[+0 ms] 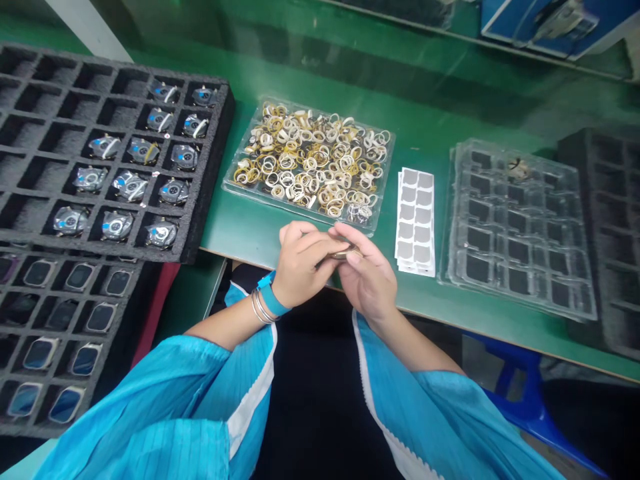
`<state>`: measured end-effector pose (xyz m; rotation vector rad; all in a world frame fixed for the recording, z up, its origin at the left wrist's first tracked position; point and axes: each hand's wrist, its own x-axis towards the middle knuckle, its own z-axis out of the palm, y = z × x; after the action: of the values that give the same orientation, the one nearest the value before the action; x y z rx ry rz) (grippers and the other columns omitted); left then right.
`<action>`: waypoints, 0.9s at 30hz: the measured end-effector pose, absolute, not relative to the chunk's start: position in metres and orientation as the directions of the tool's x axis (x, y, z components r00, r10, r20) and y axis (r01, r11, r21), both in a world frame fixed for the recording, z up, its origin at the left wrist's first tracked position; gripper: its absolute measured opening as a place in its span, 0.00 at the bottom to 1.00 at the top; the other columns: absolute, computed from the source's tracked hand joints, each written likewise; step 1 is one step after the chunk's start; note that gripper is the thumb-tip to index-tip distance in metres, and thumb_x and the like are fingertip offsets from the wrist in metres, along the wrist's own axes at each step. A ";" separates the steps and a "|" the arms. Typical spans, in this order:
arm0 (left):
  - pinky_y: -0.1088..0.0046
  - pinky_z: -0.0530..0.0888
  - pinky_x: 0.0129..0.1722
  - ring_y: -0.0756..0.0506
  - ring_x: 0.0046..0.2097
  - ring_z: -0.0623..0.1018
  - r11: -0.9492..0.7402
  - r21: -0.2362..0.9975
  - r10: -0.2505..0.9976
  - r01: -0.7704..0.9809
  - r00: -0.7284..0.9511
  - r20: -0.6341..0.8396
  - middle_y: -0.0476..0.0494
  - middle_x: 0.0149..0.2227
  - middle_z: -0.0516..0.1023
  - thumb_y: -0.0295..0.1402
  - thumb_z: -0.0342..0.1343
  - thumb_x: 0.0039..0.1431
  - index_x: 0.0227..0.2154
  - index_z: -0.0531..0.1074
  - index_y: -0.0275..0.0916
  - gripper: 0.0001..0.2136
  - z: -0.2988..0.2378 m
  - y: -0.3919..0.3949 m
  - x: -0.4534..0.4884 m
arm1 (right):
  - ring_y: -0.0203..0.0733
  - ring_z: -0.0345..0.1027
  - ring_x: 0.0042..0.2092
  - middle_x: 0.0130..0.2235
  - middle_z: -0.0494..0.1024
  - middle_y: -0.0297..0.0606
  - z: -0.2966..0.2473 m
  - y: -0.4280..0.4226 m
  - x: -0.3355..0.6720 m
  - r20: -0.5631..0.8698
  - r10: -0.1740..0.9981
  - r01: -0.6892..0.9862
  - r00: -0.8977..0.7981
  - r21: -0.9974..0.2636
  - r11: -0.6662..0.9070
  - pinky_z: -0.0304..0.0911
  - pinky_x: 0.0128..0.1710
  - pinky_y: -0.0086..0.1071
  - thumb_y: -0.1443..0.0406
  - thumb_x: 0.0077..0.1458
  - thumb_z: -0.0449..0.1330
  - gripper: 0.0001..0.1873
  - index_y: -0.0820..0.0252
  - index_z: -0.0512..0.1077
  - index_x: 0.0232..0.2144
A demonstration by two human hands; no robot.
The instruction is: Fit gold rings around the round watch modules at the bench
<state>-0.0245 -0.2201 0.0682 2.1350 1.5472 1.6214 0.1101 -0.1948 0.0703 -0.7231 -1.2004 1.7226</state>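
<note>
My left hand (303, 263) and my right hand (367, 277) meet at the bench's front edge, their fingertips pinching a small gold-coloured ring (346, 252) between them. Its shape is partly hidden by my fingers. Just beyond my hands lies a clear plastic tray (310, 160) heaped with many gold and pale rings. To its right is a stack of sheets with grey pads (416, 220). On the left, a black foam tray (100, 153) holds several round watch bodies, one per cell.
A lower foam tray (60, 333) holds several rectangular watch parts. Stacked clear blister trays (515, 227) lie on the green bench (300, 67) at right, beside dark foam (607, 227). A blue stool (520, 393) stands below the bench edge.
</note>
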 end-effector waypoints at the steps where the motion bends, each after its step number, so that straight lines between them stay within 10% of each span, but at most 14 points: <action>1: 0.63 0.63 0.44 0.44 0.41 0.68 -0.500 0.554 0.713 0.666 -0.047 0.700 0.50 0.37 0.78 0.28 0.57 0.63 0.38 0.75 0.41 0.03 0.068 -0.220 -0.024 | 0.52 0.64 0.59 0.55 0.71 0.43 0.070 -0.195 0.111 0.027 0.898 -0.342 -0.439 -0.929 -0.139 0.61 0.62 0.50 0.55 0.57 0.63 0.23 0.56 0.71 0.52; 14: 0.64 0.66 0.44 0.45 0.42 0.70 -0.527 0.543 0.693 0.654 -0.039 0.720 0.49 0.37 0.79 0.26 0.58 0.61 0.38 0.74 0.40 0.04 0.066 -0.219 -0.025 | 0.51 0.63 0.60 0.60 0.66 0.41 0.068 -0.190 0.114 0.077 0.862 -0.357 -0.502 -0.926 -0.125 0.59 0.64 0.49 0.57 0.61 0.61 0.20 0.54 0.70 0.54; 27: 0.62 0.65 0.45 0.43 0.41 0.69 -0.549 0.439 0.660 0.711 0.047 0.750 0.45 0.38 0.78 0.29 0.55 0.63 0.41 0.73 0.38 0.05 0.058 -0.220 -0.031 | 0.47 0.62 0.58 0.54 0.70 0.42 0.063 -0.192 0.107 0.440 0.796 0.011 -0.416 -0.873 0.488 0.61 0.60 0.45 0.65 0.65 0.56 0.14 0.55 0.68 0.52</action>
<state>-0.0307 -0.2204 0.0584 2.3095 1.5143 1.6020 0.1066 -0.1916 0.0631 -0.6815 -1.7872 1.0395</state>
